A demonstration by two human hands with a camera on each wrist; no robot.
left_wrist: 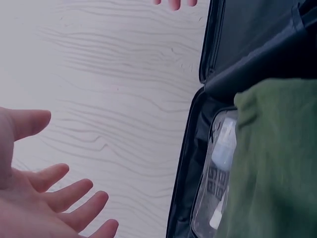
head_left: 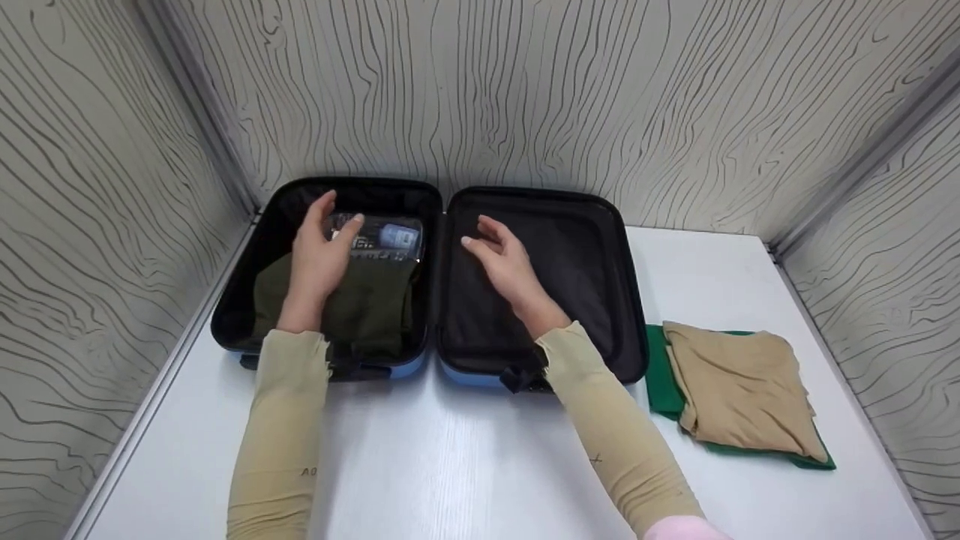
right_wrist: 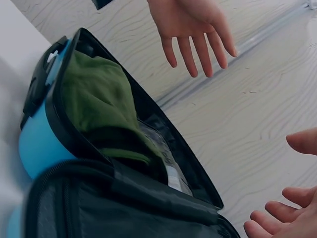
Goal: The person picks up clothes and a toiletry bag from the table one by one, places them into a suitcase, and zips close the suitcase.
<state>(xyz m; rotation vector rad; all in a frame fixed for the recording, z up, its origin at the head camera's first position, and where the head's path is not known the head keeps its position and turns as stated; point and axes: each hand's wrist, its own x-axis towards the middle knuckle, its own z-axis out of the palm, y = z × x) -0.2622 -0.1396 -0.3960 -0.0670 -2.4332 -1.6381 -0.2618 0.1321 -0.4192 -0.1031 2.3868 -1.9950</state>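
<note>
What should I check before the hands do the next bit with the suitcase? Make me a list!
1. Suitcase open: ok, both halves lie open.
2. Left hand and right hand free: ok, neither holds anything.
3. Dark green cloth inside: ok, in the left half.
4. Clear case inside: ok, in the same half.
5. Clear case closed: cannot tell, part of it is hidden.
6. Tan cloth and bright green cloth inside: not ok, both lie on the table.

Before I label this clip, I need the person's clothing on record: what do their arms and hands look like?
The left hand and right hand are ungloved. The left sleeve and right sleeve are tan, close-fitting and uneven at the edges; the left bears what looks like A0, the right a small cross. Pink cloth shows below the right one.
</note>
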